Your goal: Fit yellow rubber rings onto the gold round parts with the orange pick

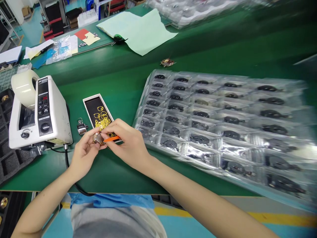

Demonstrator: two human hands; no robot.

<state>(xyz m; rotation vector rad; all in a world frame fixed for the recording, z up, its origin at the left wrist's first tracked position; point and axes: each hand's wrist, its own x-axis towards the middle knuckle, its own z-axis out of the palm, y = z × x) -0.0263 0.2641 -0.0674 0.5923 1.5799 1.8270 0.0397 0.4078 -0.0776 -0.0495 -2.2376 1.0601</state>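
My left hand (85, 153) pinches a small round watch case (98, 138) with a metallic rim, just below a narrow box. My right hand (127, 142) holds a pointed orange tool (112, 139), its tip against the right side of the watch case. Behind my fingers lies the open white-edged box (92, 105) with a black inside. Yellow rings (102, 119) are heaped in its lower part, partly hidden by my right hand.
A white tape dispenser (53, 112) stands at the left, beside a small metal object (81, 127). A large clear tray (184, 134) of dark watch-like pieces fills the right. Another watch piece (167, 62) lies behind it. Green paper (146, 33) lies farther back.
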